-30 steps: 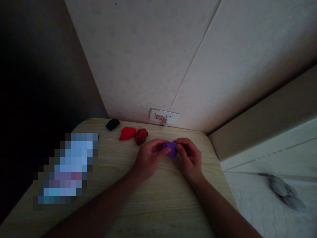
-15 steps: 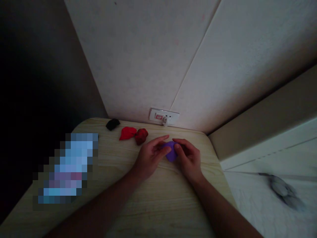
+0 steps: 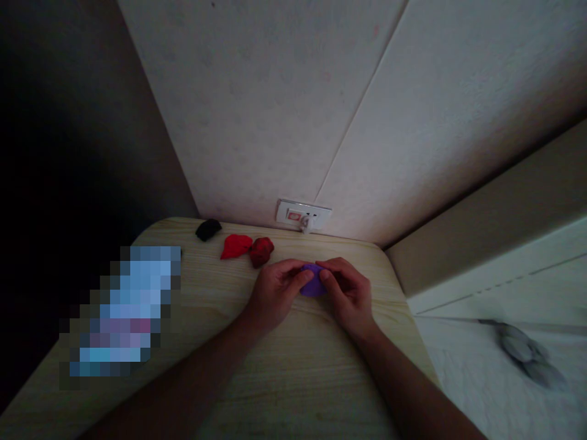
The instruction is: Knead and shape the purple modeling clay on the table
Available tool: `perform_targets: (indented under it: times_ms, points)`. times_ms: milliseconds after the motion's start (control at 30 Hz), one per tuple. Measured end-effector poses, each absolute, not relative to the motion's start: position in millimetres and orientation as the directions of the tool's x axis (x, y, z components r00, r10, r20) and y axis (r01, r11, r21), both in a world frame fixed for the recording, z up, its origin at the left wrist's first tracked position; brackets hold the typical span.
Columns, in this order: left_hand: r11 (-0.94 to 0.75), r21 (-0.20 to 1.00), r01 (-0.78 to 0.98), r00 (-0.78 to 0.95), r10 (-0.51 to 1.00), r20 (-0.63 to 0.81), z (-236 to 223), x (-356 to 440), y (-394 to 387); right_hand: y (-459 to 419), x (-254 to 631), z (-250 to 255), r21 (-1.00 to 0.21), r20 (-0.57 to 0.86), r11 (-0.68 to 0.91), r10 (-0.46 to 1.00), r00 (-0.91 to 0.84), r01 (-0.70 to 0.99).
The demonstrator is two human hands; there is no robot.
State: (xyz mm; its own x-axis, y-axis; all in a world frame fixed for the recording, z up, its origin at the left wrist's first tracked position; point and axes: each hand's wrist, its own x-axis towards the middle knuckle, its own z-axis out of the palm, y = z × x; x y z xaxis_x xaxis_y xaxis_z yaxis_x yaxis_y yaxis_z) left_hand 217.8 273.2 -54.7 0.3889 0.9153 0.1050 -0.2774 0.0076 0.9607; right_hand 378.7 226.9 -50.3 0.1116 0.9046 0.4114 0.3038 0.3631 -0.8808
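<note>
A flattened piece of purple modelling clay is pinched between both my hands above the wooden table. My left hand grips its left side, the thumb pressed on the near face and the fingers behind. On the right side, my right hand holds it the same way, with the thumb on the face and the fingers curled. Just beyond my left hand lie a dark red lump and a bright red piece, touching or nearly so. Farther left sits a black lump.
A blurred-out, bright blue device-like shape lies on the table's left side. The wall behind carries a socket plate with a plug in it. To the right are a pale ledge and a blurry grey object on a white surface.
My left fingers, raised and stretched before, have closed down onto the clay's far edge. The clay now looks wider and lower between my hands.
</note>
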Motion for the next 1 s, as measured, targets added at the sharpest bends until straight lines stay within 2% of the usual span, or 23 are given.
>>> perform_targets:
  times_ms: [167,333,700,800,900,1000]
  points:
    - [0.065,0.944,-0.325,0.351,0.935,0.057,-55.5,219.7,274.2,224.8,377.4,-49.3,-0.878,0.42,0.375,0.902,0.103,0.299]
    - [0.103,0.93,-0.352,0.334,0.942,0.023,-55.6,219.6,276.1,225.1,376.2,-42.0,-0.787,0.496,0.474,0.867,-0.053,0.395]
    - [0.14,0.941,-0.308,0.34,0.94,-0.028,-51.9,217.6,273.1,224.9,377.5,-33.4,-0.736,0.502,0.506,0.854,-0.14,0.449]
    - [0.172,0.927,-0.333,0.34,0.939,-0.052,-53.0,217.8,274.2,224.6,376.6,-37.6,-0.751,0.509,0.502,0.854,-0.109,0.43]
    - [0.214,0.902,-0.375,0.378,0.924,-0.062,-53.8,218.8,275.3,223.7,375.6,-45.1,-0.805,0.495,0.452,0.869,0.016,0.384]
    - [0.181,0.915,-0.361,0.39,0.92,-0.028,-55.7,220.0,275.5,222.6,376.4,-50.2,-0.857,0.445,0.383,0.887,0.12,0.345]
